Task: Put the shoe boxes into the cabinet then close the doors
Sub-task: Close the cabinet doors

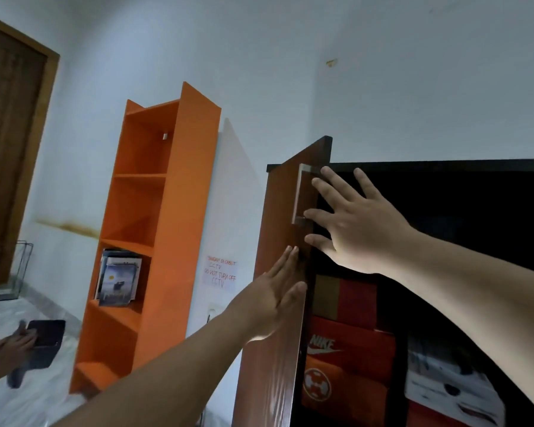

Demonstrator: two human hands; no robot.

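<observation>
The cabinet [444, 167] fills the lower right of the view, dark inside, and its left door [278, 303] stands swung out toward the camera, nearly edge-on. Inside the cabinet, just right of the door's free edge, the shoe boxes [349, 349] are already stacked: red and orange ones at the left, and a white patterned box [450, 386] further right, partly hidden behind the right forearm. The left hand [272, 300] lies flat on the door's outer face below the handle [302, 195], fingers straight and close together, pressing and not gripping. The right hand [352, 223] is spread wide beside the handle, fingers splayed, their tips at or near the door's free edge; whether they touch it cannot be told. Neither hand holds anything. Judging from this, the boxes are in and the closing step is in hand. The door looks like a stiff laminated board on hinges, light enough to swing under a flat palm, with a smooth face that gives little grip, so a push near the free edge, far from the hinges, should turn it most easily; the metal handle is the surer hold if it needs pulling or steadying. Fingers left on that edge could be pinched as it shuts. Left of the cabinet stands an orange bookshelf [167, 211] with some books.
</observation>
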